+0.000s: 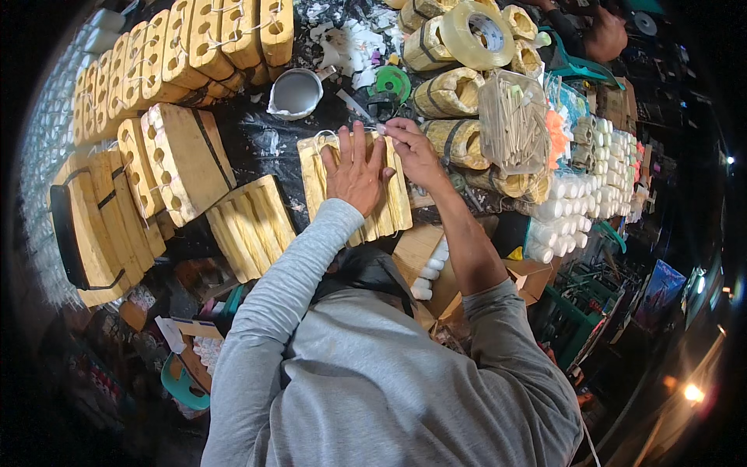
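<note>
The grooved yellow block (393,204) lies at the middle of the frame on the dark-covered counter (261,144), directly under the left hand (358,173). That hand is laid palm down on the block's upper part, its fingers apart and pointing toward the top of the frame. The right hand (416,154) is at the block's upper right corner, fingertips bunched beside a white string (327,134) that runs along the upper edge; whether they are clamped on the string is too small to tell.

Above the block, left of centre, a metal cup (296,95) with a handle holds a pale grey liquid, with white residue on its rim. Right of the right hand, a clear plastic box (488,148) holds many thin wooden sticks (515,124), lying mostly lengthwise. Below the block, a cardboard box (416,251) stands beside a row of white cylinders (430,271). In the upper right of the frame, a roll of clear tape (459,47) rests against strapped yellow moulds (447,93).
</note>
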Demonstrator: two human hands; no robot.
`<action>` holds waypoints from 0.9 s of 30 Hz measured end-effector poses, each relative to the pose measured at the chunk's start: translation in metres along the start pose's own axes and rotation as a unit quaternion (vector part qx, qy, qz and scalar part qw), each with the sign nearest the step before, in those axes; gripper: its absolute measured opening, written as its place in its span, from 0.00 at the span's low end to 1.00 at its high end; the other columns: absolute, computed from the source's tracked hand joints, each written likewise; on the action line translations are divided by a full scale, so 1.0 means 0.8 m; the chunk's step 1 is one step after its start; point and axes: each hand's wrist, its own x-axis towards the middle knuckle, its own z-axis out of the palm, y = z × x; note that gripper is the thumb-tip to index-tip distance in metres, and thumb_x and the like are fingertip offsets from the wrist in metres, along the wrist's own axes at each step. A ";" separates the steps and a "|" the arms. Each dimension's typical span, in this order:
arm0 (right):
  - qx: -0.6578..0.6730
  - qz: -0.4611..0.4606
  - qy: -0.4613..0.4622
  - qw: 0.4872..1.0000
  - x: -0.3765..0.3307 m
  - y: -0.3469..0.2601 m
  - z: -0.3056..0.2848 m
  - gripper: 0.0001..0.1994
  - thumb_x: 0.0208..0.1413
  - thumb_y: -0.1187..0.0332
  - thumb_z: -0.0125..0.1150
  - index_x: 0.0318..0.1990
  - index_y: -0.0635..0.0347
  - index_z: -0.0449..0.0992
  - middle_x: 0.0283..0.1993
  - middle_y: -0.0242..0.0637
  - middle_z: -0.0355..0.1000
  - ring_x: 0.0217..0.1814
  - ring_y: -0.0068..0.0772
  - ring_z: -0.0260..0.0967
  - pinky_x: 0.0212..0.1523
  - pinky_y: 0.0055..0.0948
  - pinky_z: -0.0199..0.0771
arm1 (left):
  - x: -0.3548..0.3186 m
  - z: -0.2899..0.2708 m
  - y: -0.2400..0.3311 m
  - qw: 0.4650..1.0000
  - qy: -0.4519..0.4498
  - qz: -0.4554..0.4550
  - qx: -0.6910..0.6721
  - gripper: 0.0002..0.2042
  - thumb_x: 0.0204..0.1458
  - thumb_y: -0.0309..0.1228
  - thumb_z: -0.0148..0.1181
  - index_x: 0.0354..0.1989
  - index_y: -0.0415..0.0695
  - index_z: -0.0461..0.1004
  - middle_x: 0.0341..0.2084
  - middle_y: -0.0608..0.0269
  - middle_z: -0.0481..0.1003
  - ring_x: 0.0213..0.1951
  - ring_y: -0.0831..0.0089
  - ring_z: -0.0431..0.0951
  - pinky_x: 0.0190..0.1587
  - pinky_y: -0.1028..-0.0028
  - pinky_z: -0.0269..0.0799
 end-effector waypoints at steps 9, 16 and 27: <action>0.100 0.056 0.051 0.992 0.017 -0.012 0.006 0.18 0.69 0.79 0.50 0.62 0.62 0.77 0.64 0.43 0.70 0.62 0.40 0.72 0.63 0.32 0.71 | -0.005 0.004 -0.002 1.000 0.013 0.014 0.004 0.33 0.61 0.55 0.59 0.72 0.55 0.68 0.77 0.45 0.50 0.77 0.42 0.46 0.68 0.35 0.47; -0.140 -0.098 -0.043 0.984 0.020 -0.034 -0.006 0.25 0.56 0.83 0.56 0.61 0.52 0.81 0.70 0.49 0.65 0.69 0.54 0.63 0.70 0.41 0.66 | -0.058 -0.019 -0.016 1.000 0.014 0.005 -0.007 0.31 0.60 0.51 0.63 0.69 0.51 0.71 0.76 0.43 0.54 0.77 0.41 0.47 0.69 0.36 0.48; -0.271 -0.151 -0.068 0.948 0.029 -0.042 0.009 0.27 0.51 0.81 0.58 0.59 0.47 0.83 0.69 0.46 0.66 0.73 0.53 0.59 0.70 0.48 0.61 | -0.030 -0.021 -0.038 0.999 0.029 -0.018 0.007 0.29 0.64 0.53 0.57 0.72 0.55 0.70 0.77 0.39 0.50 0.78 0.39 0.46 0.66 0.33 0.48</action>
